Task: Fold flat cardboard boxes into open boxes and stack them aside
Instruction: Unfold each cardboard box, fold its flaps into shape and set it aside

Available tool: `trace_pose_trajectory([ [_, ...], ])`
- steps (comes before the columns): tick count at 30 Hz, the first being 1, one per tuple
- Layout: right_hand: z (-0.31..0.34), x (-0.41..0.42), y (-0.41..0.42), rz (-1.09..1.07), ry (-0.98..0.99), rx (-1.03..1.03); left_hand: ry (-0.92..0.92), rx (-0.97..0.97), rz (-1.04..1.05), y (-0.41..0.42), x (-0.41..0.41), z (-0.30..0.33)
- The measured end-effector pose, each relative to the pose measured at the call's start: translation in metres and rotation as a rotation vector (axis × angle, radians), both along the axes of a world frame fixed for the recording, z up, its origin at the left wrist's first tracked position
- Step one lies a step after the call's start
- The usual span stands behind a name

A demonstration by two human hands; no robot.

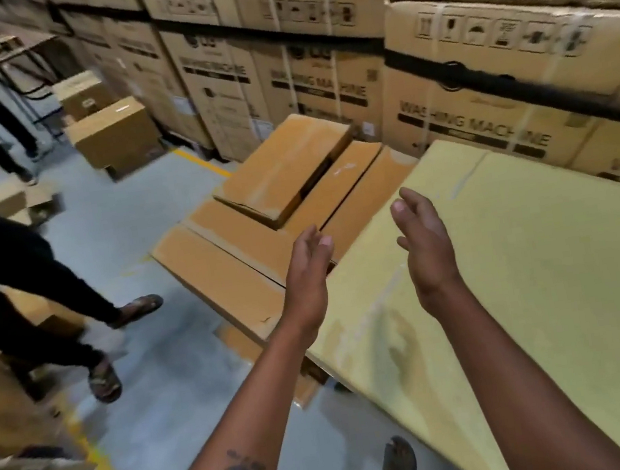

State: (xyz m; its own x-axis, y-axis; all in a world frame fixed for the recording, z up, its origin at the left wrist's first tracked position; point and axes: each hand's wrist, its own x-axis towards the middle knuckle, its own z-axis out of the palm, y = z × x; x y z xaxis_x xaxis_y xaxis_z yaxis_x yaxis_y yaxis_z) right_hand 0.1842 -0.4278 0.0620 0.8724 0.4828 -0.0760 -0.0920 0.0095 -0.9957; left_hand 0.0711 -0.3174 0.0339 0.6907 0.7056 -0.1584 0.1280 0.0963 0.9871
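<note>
A large pale yellow flat cardboard sheet (pixel 537 274) lies tilted in front of me on the right. Beyond its left edge a pile of orange-brown flattened boxes (pixel 224 262) lies on the floor, with a folded shallow box (pixel 283 167) on top. My left hand (pixel 307 271) hovers with straight fingers over the left edge of the yellow sheet, holding nothing. My right hand (pixel 427 242) is raised above the sheet, fingers relaxed and empty. Both forearms reach forward from the bottom of the view.
Tall stacked washing-machine cartons (pixel 440 97) wall off the back and right. Two people in dark trousers and sandals (pixel 101 379) stand at the left. Brown closed boxes (pixel 115 134) sit at the back left. Grey floor (pixel 132 228) with yellow lines lies between.
</note>
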Motion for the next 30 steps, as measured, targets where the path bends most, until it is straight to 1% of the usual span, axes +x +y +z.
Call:
trace_pose_trajectory([
  [5, -0.02, 0.007, 0.085, 0.155, 0.041, -0.044, 0.042, 0.009, 0.151, 0.073, -0.003, -0.012],
  [9, -0.04, 0.005, 0.133, 0.173, 0.113, -0.078, 0.078, 0.011, 0.2, 0.133, 0.0, -0.023],
  [12, -0.059, 0.007, 0.17, 0.162, 0.166, -0.122, 0.099, 0.002, 0.19, 0.187, 0.004, -0.035],
  [16, -0.088, 0.013, 0.226, 0.063, 0.202, -0.17, 0.139, -0.006, 0.124, 0.264, 0.013, -0.063],
  [22, -0.139, 0.005, 0.3, -0.202, 0.357, -0.296, 0.302, -0.039, 0.007, 0.387, 0.015, -0.115],
  [26, -0.187, -0.005, 0.327, -0.345, 0.441, -0.385, 0.434, 0.02, -0.067, 0.46, 0.018, -0.155],
  [28, -0.21, -0.009, 0.334, -0.407, 0.456, -0.473, 0.515, 0.069, -0.109, 0.494, 0.019, -0.179],
  [30, -0.234, -0.014, 0.338, -0.472, 0.464, -0.568, 0.589, 0.118, -0.104, 0.527, 0.022, -0.2],
])
